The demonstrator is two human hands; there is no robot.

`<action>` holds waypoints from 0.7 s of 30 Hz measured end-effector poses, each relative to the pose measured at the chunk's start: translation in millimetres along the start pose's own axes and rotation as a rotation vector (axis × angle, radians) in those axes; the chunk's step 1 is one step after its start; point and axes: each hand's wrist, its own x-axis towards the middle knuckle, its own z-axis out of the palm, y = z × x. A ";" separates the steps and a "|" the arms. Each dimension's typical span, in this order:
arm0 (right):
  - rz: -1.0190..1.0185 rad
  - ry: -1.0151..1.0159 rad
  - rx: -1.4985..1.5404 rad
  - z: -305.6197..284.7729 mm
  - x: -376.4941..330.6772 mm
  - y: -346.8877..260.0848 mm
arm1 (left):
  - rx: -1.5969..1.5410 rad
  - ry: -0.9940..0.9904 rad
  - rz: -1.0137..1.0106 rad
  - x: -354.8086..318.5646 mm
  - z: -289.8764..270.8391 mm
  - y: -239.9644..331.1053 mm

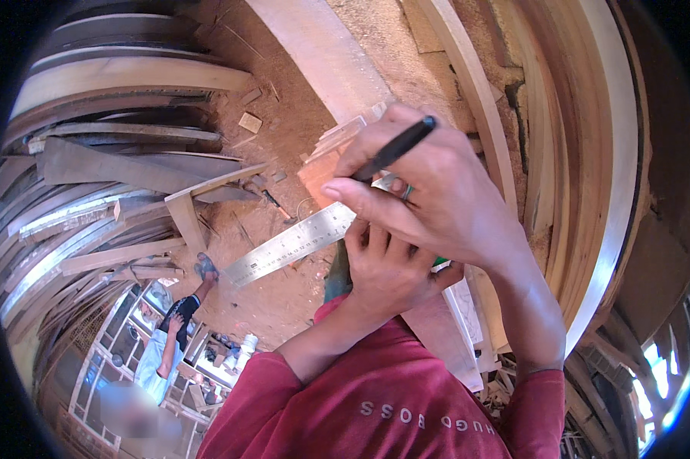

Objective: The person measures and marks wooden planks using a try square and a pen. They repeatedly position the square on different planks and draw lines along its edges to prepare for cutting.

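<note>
My right hand (444,183) pinches a black pen (397,148) between thumb and fingers, its upper end pointing up and right. The pen's tip is hidden by the hand. Just below it, my left hand (391,264) has its fingers curled over the near end of a steel ruler (291,246) with printed scales. The ruler's long blade sticks out toward the lower left. A bit of green (440,262) shows by the left hand; what it belongs to is hidden. Beyond both hands lies a reddish-brown wooden piece (322,174), partly covered by the right hand.
A wide pale board (326,57) runs away at the top. Long curved-looking planks (543,153) line the right; stacked boards (131,84) fill the left. On the dusty floor lie a tool with an orange handle (272,200) and a small wood block (250,122). Another person (165,344) is at lower left.
</note>
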 end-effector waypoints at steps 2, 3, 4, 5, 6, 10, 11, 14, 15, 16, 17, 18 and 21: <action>-0.015 -0.046 -0.040 9.9 7.1 -3.2 | -0.024 -0.082 -0.009 -5.0 -0.2 -1.2; -0.015 -0.043 -0.050 14.3 9.1 -5.8 | -0.037 -0.123 -0.013 -6.9 -0.9 -2.1; -0.012 -0.040 -0.062 17.7 9.7 -8.0 | -0.061 -0.144 -0.014 -7.6 -0.6 -3.2; -0.007 -0.036 -0.074 20.0 10.2 -9.1 | -0.086 -0.165 -0.014 -7.5 -0.1 -4.5; -0.013 -0.055 -0.082 21.3 11.0 -8.8 | -0.111 -0.188 -0.013 -7.0 0.0 -5.6; -0.024 -0.087 -0.138 22.7 10.6 -9.5 | -0.054 -0.117 0.004 -6.5 -1.0 -5.4; -0.023 -0.082 -0.154 20.6 9.5 -9.3 | -0.067 -0.068 0.004 -9.2 3.3 -5.4; 0.028 -0.114 -0.307 -2.5 7.8 -5.9 | -0.086 -0.001 -0.024 -2.3 0.8 -2.9; 0.001 -0.095 -0.372 -10.4 8.9 -7.1 | -0.088 0.010 -0.039 1.0 -0.9 -2.4; -0.022 -0.072 -0.439 -20.5 10.3 -9.6 | -0.086 0.012 -0.027 2.5 -1.1 -1.6; -0.046 -0.049 -0.505 -25.0 11.2 -11.3 | -0.081 0.015 -0.033 2.1 -1.5 -1.4; -0.042 -0.020 -0.411 -21.2 13.1 -13.8 | -0.075 0.018 -0.040 0.9 -1.8 -1.4; -0.066 -0.041 -0.254 -0.1 18.8 -20.6 | -0.080 -0.012 -0.024 -7.8 3.5 -2.4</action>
